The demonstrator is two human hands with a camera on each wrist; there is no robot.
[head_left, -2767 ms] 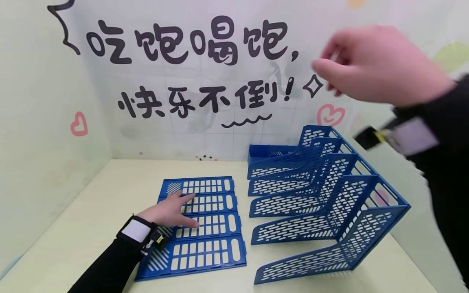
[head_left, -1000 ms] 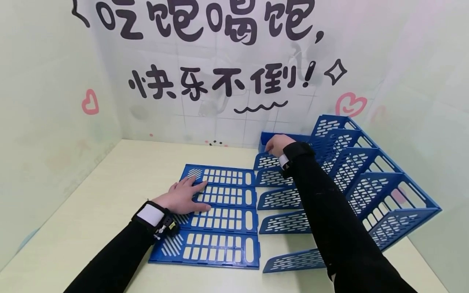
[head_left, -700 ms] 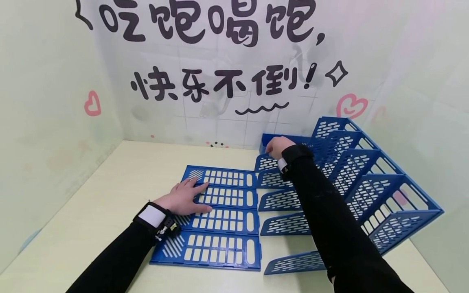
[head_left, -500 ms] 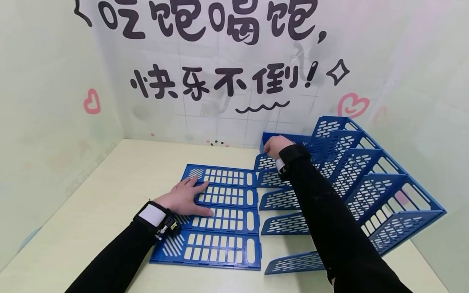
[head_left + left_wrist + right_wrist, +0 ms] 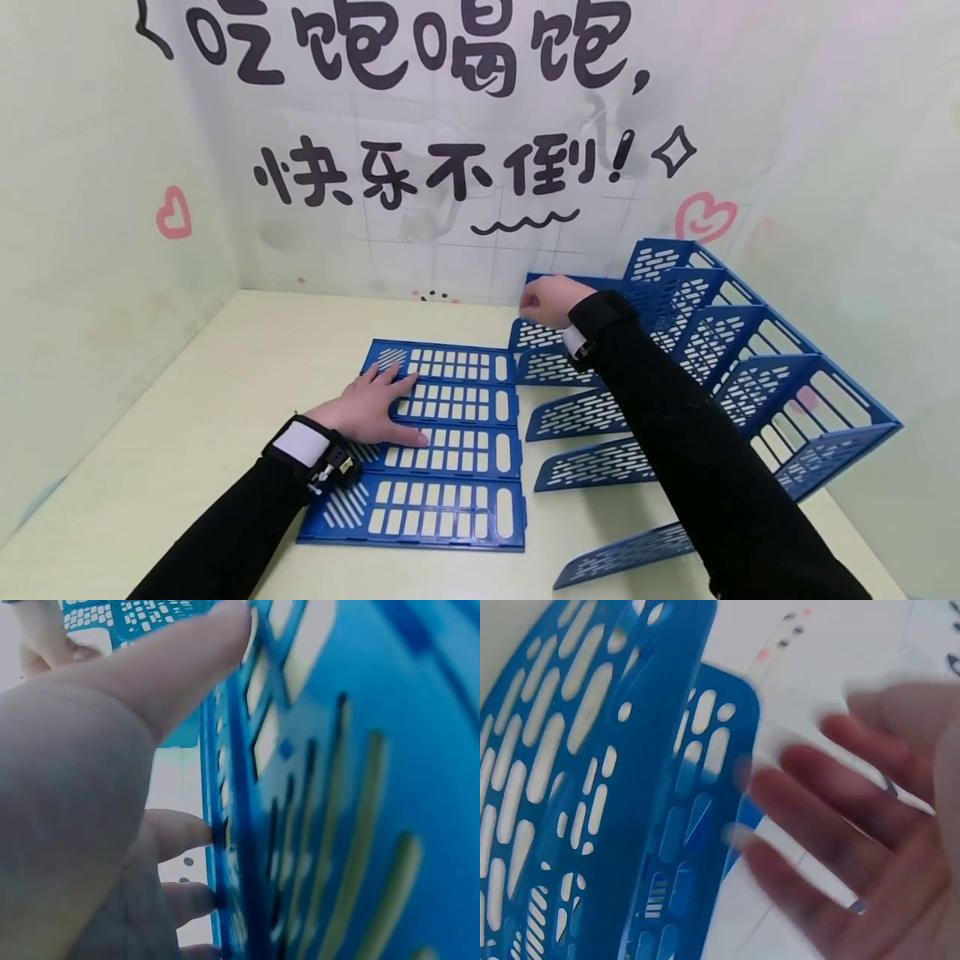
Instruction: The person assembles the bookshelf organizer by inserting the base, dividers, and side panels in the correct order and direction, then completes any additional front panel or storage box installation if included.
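Observation:
My left hand (image 5: 367, 408) lies spread on a flat blue plastic panel (image 5: 442, 478) of several hinged sections with cut-out windows. In the left wrist view its thumb and fingertips rest on the slotted panel (image 5: 442, 787). To the right stands a blue file rack (image 5: 637, 554) with several perforated dividers. My right hand (image 5: 557, 300) is over the front end of the rack's rearmost divider. In the right wrist view the blurred fingers (image 5: 810, 862) are loosely bent beside the divider's edge (image 5: 739, 697), thumb apart, holding nothing.
A small blue box (image 5: 577, 279) sits at the rack's back left, against the lettered wall (image 5: 420, 267). The panel and rack stand on a pale tabletop (image 5: 202, 417), with side walls at left and right.
My right hand has come down from the upper right to the rack's back. Lately the nearer dividers have swung towards me, spreading from the rear ones. My left hand has stayed on the panel.

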